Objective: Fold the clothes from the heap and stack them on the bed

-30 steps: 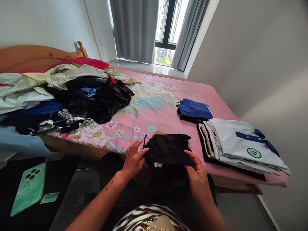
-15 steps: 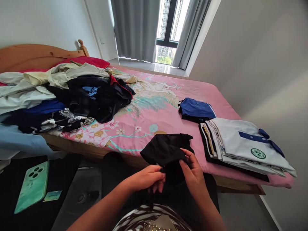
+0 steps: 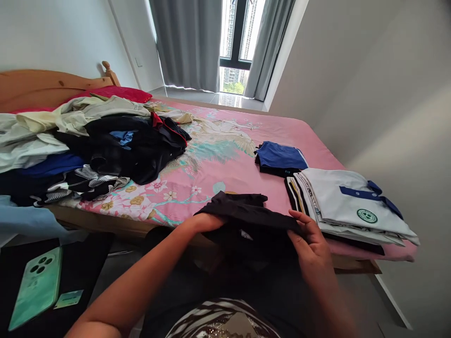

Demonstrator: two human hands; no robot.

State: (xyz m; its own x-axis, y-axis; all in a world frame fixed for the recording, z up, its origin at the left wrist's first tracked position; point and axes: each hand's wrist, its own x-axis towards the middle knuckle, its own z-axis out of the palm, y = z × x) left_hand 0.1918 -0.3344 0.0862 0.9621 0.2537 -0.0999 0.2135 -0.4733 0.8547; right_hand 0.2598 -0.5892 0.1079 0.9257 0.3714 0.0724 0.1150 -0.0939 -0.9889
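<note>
On the left end of the bed (image 3: 225, 171), a big messy heap of clothes (image 3: 141, 150) reaches the near edge. To the right of it, a black garment (image 3: 250, 213) is up in the hands at the middle of the near edge, with its back part by the sheet and its front hanging down toward the lap. It looks like the step now is to spread this garment out and get it straight, maybe so it can be folded. I think the next move calls for the two sides to be lined up and the creases pulled flat. The left hand (image 3: 211, 221) goes into the cloth at its left side. Its fingers are hidden, so I cannot tell if that grip is open or closed. The right hand (image 3: 309, 237) has a small, tight grip: the thumb and fingers pinch the right end of the garment, and the cloth looks stretched between the hands. Farther right, a folded blue piece (image 3: 280, 156) lies in from the bed's right edge. Just in front of it, a neat pile with a white shirt on top (image 3: 334, 197) sits at the near right corner.
</note>
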